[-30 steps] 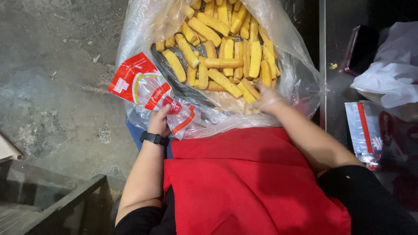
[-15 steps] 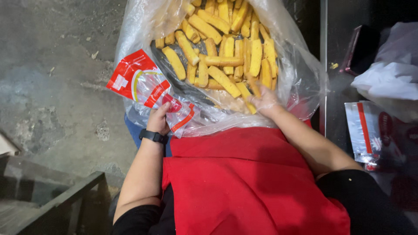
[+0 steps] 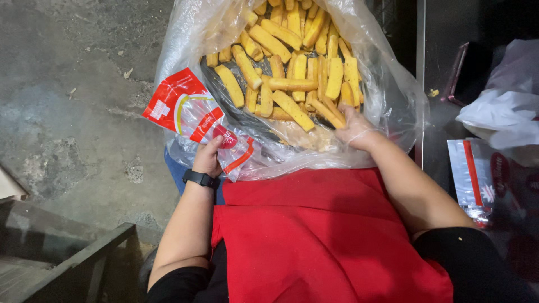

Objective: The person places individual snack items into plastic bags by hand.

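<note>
Gripping hand: our left hand (image 3: 209, 157), black band at the wrist, had its fingers pinched on the small red-and-clear printed plastic packet (image 3: 193, 115), just left of the big clear plastic bag (image 3: 393, 95).
Reaching hand: our right hand (image 3: 355, 128) lay inside the bag's near edge, fingers curled narrow onto the yellow finger-shaped biscuit sticks (image 3: 292, 67); we could not tell whether any stick was truly held.
Landmark: the bag leaned against our red apron (image 3: 314, 235), its mouth open.
Spare packets: more red-striped clear packets (image 3: 474, 179) lay right of the bag.
Risk: we judged the brittle sticks could snap under a tight squeeze, or slip to the concrete floor (image 3: 73, 112) left of the bag.
</note>
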